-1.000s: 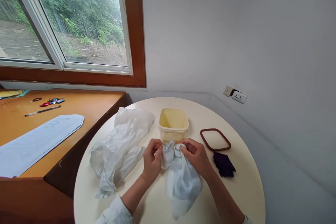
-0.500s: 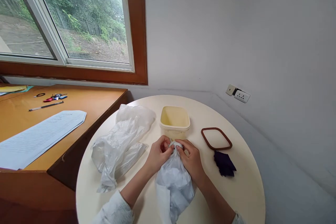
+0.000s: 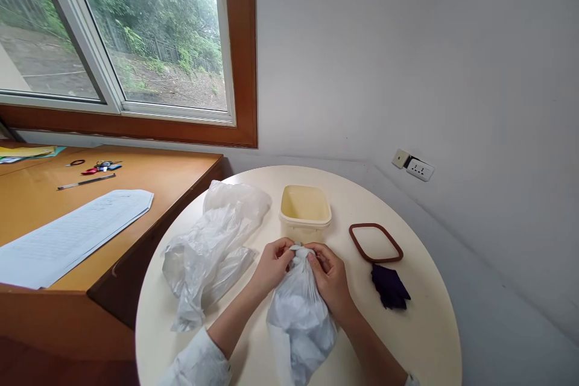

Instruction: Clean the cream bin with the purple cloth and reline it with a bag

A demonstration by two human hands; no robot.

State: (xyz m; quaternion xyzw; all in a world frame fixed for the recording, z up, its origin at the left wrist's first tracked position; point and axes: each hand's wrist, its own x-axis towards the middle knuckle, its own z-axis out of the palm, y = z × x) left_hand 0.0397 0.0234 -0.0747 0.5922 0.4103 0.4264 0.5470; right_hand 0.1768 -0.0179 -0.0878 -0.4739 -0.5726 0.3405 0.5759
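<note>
A white plastic bag (image 3: 302, 319), bulging with pale contents I cannot make out, lies at the front of the round table (image 3: 389, 344). Its gathered neck is twisted or knotted between my hands. My left hand (image 3: 274, 265) pinches the neck from the left, fingers closed. From the other side, my right hand (image 3: 331, 272) grips it with thumb and fingertips. Just beyond my fingers stands an open cream plastic container (image 3: 306, 226). A crumpled clear plastic bag (image 3: 212, 247) lies to the left of my left forearm.
To the right lie a brown rounded-square ring (image 3: 398, 253) and a folded dark purple cloth (image 3: 389, 287). The wooden desk (image 3: 190, 163) on the left holds papers (image 3: 85, 235), a pen (image 3: 85, 182) and keys (image 3: 102, 167). A wall socket (image 3: 420, 169) is at the right.
Both hands keep hold of the bag's neck, which looks more tightly bunched now. The view has shifted slightly, so the surroundings appear a little further right.
</note>
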